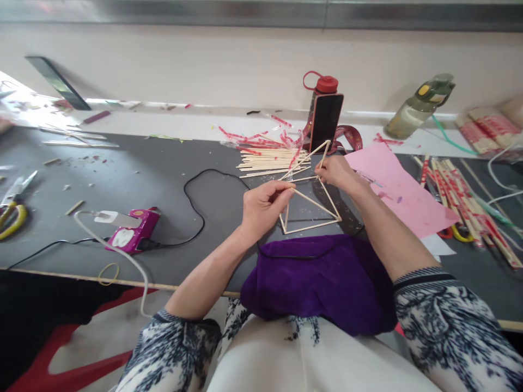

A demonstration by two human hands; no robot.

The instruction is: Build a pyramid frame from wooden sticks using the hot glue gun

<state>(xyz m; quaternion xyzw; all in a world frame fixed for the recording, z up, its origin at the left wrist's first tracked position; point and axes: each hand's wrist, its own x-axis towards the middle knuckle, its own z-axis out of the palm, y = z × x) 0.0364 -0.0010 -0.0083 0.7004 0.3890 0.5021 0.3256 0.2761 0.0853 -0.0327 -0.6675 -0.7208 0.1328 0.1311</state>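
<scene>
- Grips stick frame over the desk, pinched narrowly by left hand at a stick end and right hand at a joint.
- Shows several corners joined; appears only partly assembled.
- Leaves loose sticks behind, seemingly unused.

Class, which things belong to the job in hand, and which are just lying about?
Apparently the job's: pale wooden stick frame, held by left hand and right hand; loose pale wooden sticks.
Probably lying about: translucent green plastic bottle; magenta boxy plastic power adapter.
</scene>
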